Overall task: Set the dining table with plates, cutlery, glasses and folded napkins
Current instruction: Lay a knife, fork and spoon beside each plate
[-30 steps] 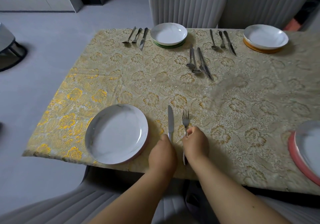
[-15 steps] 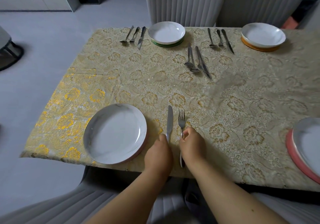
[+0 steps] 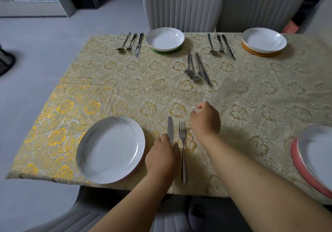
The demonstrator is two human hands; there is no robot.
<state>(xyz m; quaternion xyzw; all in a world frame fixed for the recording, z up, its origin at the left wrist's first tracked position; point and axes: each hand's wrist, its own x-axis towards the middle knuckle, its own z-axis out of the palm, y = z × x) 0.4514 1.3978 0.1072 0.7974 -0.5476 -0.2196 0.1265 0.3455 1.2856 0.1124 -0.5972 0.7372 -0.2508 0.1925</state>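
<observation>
A white plate [image 3: 110,149] sits near the front edge of the gold floral tablecloth [image 3: 125,88]. To its right lie a knife [image 3: 170,129] and a fork [image 3: 182,149], side by side, tips pointing away from me. My left hand [image 3: 162,157] grips the knife's handle, and the blade sticks out past my fingers. My right hand [image 3: 205,121] hovers beyond and to the right of the fork with its fingers curled; I see nothing in it.
A loose pile of spoons and a knife [image 3: 197,68] lies mid-table. Far plates [image 3: 165,38] [image 3: 264,42] sit on green and orange mats, each with cutlery [image 3: 131,42] [image 3: 221,44] on its left. A plate [image 3: 316,152] on a pink mat is at the right edge. Grey chairs [image 3: 182,8] stand behind.
My right hand has let go of the fork and moved forward and right, away from it. The fork now lies free beside the knife. My left hand stays on the knife handle.
</observation>
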